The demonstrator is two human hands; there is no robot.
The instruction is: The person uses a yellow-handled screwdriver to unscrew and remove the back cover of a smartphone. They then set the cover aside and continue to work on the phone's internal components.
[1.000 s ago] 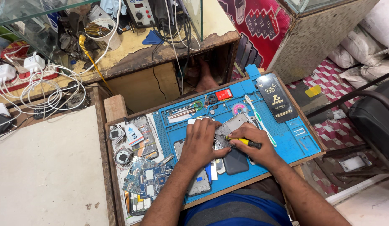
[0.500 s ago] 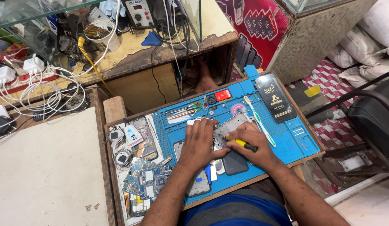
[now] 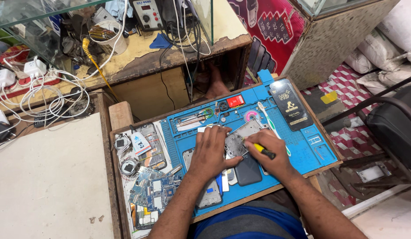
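Note:
An opened phone chassis [image 3: 239,140], grey metal with its insides showing, lies tilted on a blue work mat [image 3: 308,146]. My left hand [image 3: 211,150] presses flat on the chassis's left side and holds it down. My right hand [image 3: 269,152] grips a screwdriver with a yellow and black handle [image 3: 261,150], its tip against the chassis. A dark phone back cover [image 3: 247,170] lies just below the chassis, between my wrists. Another phone part with a screen [image 3: 210,197] lies under my left forearm.
Left of the mat sits a heap of circuit boards [image 3: 152,192] and phone parts. Tweezers [image 3: 191,118], a white toothbrush [image 3: 272,124] and a black flat package [image 3: 290,108] lie on the mat's far part. A wooden bench with white chargers and cables [image 3: 42,95] stands behind; a dark chair [image 3: 393,128] stands right.
Both hands stay on the chassis; the right hand with the screwdriver has shifted very slightly. Nothing else has moved.

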